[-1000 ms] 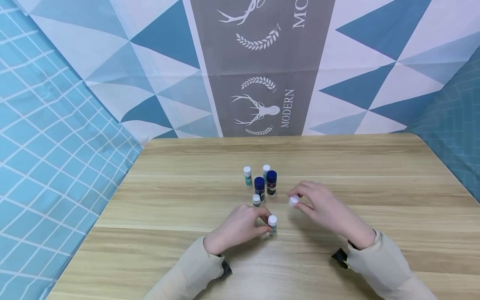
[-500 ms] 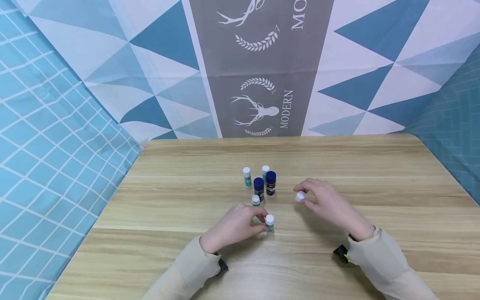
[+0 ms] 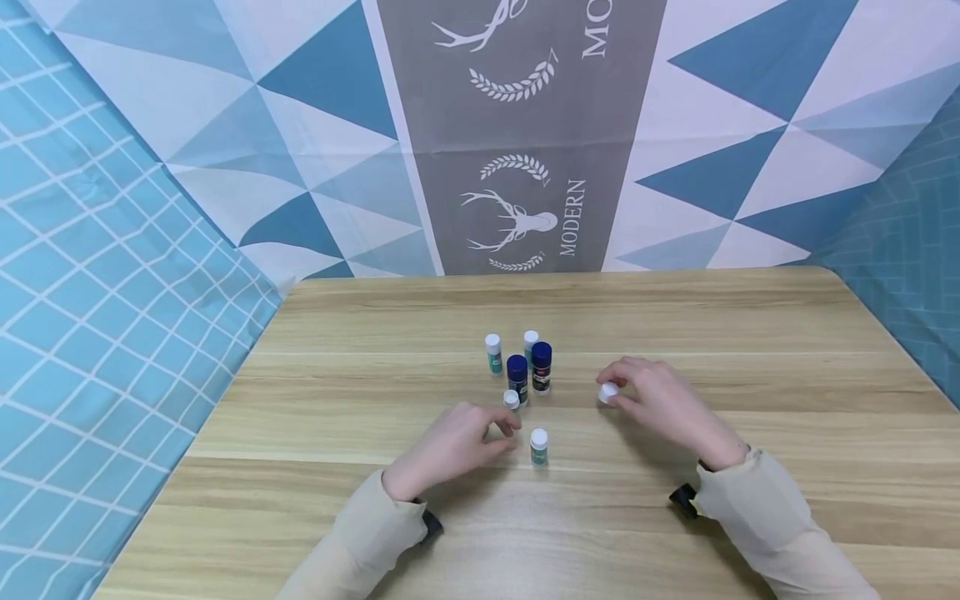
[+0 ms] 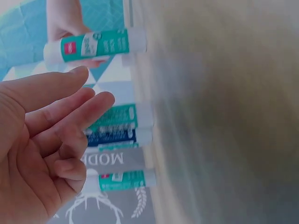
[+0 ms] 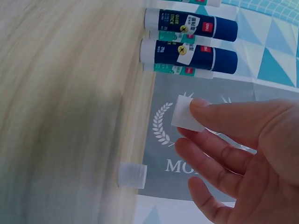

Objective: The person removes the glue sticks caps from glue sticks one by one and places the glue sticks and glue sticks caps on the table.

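A small green glue stick (image 3: 538, 450) with white ends stands upright on the table. My left hand (image 3: 457, 442) is just left of it, not touching, with thumb and fingers apart and holding nothing. In the left wrist view this glue stick (image 4: 96, 44) shows beyond the thumb. My right hand (image 3: 660, 404) pinches a small white cap (image 5: 184, 113) between thumb and fingers, above the table. Below it, in the right wrist view, another short white cylinder, seemingly a cap (image 5: 132, 175), stands on the table. From the head these two cannot be told apart.
Behind the hands stand two navy glue sticks (image 3: 542, 367) and several smaller green ones (image 3: 494, 354), upright and close together. One white-topped stick (image 3: 511, 400) is close to my left fingers. The wooden table (image 3: 360, 333) ends at a patterned cloth backdrop.
My left hand has let go of the front green glue stick and drawn back to the left. My right hand has moved a little to the right with the white cap.
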Motion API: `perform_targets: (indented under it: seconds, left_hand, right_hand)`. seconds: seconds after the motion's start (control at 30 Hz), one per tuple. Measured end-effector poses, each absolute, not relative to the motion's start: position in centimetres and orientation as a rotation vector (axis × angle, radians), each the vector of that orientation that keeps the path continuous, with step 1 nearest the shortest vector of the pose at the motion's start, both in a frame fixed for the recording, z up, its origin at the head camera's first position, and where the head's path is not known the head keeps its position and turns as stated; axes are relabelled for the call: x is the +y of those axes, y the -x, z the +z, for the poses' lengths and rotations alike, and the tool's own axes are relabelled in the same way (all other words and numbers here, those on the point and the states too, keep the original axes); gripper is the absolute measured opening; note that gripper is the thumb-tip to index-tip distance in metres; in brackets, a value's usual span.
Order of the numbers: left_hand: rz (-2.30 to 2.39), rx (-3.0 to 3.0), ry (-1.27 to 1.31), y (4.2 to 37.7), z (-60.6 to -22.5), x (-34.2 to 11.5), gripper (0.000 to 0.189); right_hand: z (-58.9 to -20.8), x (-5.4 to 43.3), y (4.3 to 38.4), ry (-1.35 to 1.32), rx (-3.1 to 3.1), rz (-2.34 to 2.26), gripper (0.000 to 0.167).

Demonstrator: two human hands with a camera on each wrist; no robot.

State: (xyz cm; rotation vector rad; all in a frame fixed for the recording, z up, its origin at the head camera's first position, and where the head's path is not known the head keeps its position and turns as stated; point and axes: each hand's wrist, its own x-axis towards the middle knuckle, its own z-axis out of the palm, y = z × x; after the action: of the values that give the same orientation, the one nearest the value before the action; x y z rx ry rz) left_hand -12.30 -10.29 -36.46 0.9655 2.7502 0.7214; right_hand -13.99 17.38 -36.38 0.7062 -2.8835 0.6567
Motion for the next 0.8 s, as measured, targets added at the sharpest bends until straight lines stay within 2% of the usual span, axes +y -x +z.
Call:
perform_targets:
  seconds: [0.17, 0.47, 0.8]
  left_hand:
    - [0.810, 2.773, -0.931, 12.9, -35.7, -11.0, 0.016]
    - [0.866, 2.826, -0.838, 14.1, -35.1, -12.1, 0.011]
    - [0.969, 2.879, -0.668, 15.5, -36.0, -12.9, 0.003]
  right_hand:
    - [-36.6, 17.7, 14.1, -0.665, -2.931, 0.665, 0.021]
    - [-36.8, 18.0, 14.2, -0.639, -3.016, 0.673, 0.008]
    - [-37.5, 18.1, 14.5, -0.615, -3.046, 0.694, 0.012]
